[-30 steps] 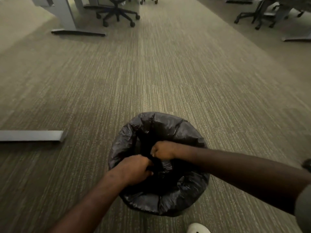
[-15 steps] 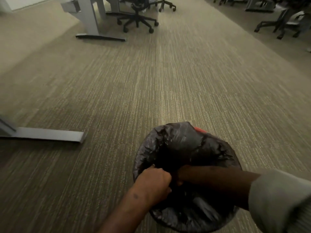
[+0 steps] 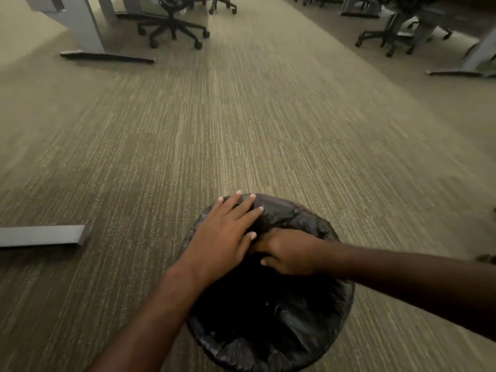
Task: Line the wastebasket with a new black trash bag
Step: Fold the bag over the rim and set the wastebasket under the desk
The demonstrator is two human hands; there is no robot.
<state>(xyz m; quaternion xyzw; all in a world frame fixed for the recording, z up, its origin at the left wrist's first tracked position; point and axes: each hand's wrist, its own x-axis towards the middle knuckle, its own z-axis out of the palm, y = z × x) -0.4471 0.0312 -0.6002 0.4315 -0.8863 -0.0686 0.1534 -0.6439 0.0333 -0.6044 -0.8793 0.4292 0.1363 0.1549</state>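
A round wastebasket stands on the carpet at the bottom centre, wrapped in a black trash bag [image 3: 300, 342] that hides its own surface. The bag's plastic is folded over the rim [image 3: 298, 214] all around. My left hand [image 3: 224, 237] lies flat with fingers spread on the bag at the far left rim, pressing it down. Just inside the opening, my right hand [image 3: 288, 252] curls its fingers around a fold of the bag beside my left thumb. The basket's inside is dark and unreadable.
Grey desk feet lie at the left [image 3: 43, 235] and far left [image 3: 107, 56]. A black office chair [image 3: 174, 25] stands at the top, more chairs [image 3: 394, 36] and a desk foot [image 3: 461, 71] at the top right. Open carpet stretches ahead.
My left hand has opened from a fist and moved forward to lie flat on the far rim. The right hand stays inside the opening. The red spot seen at the rim is now covered.
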